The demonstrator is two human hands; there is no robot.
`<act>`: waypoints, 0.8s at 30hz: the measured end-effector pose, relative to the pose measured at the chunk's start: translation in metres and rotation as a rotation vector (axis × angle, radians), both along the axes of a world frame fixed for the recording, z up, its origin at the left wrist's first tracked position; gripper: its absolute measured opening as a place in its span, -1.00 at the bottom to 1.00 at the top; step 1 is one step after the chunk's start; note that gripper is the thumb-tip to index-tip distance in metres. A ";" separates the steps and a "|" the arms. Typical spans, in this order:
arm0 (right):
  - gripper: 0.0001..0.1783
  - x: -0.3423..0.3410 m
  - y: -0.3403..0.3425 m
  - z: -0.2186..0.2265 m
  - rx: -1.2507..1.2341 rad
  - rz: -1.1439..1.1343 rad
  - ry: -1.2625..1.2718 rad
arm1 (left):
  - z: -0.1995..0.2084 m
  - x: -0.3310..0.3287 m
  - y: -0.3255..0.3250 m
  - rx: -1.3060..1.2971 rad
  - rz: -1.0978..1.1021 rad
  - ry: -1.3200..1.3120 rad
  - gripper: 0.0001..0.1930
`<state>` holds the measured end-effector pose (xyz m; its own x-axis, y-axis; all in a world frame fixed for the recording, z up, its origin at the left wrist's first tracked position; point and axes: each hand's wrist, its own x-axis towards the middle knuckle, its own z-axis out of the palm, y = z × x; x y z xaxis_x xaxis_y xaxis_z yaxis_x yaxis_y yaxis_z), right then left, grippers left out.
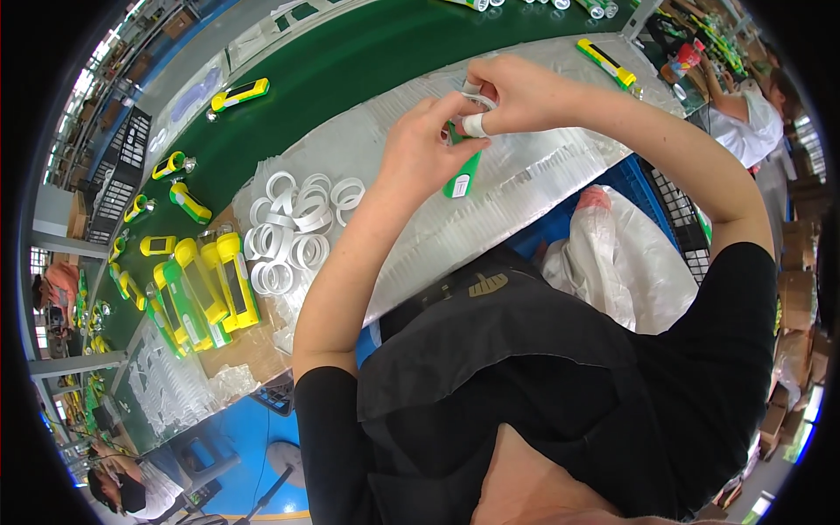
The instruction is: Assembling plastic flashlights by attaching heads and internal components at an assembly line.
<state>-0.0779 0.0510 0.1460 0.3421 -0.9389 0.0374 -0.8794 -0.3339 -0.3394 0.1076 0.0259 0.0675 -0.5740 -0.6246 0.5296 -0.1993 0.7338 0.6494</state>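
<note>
Above the covered worktop, my left hand (429,144) is closed around a green flashlight (461,179), whose lower end sticks out below the fingers. Close against it, my right hand (529,94) has its fingers bent round a white ring (480,101) at the flashlight's upper end. A white wrap (473,126) shows on one right-hand digit. Fingers hide most of where ring and flashlight meet. Left of my left forearm lies a heap of loose white rings (306,210). Beside the heap, several yellow-and-green flashlights (234,280) lie stacked on cardboard.
A green conveyor belt (350,52) runs past the far side, carrying scattered flashlights (241,94). One more flashlight (605,63) lies at the far right. White cloth (634,262) and a blue crate (643,188) sit by my right side. Other people work at both sides.
</note>
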 end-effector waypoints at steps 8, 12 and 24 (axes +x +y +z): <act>-0.49 -0.008 -0.002 -0.021 -0.176 0.260 0.026 | -0.004 -0.005 0.012 -0.156 0.074 0.090 -0.67; -0.48 0.001 -0.006 -0.021 -0.236 0.032 0.128 | -0.005 -0.008 0.011 -0.133 0.183 0.063 -0.67; -0.39 -0.006 -0.001 0.005 -0.104 0.002 0.211 | -0.004 -0.009 0.008 -0.101 0.135 0.058 -0.64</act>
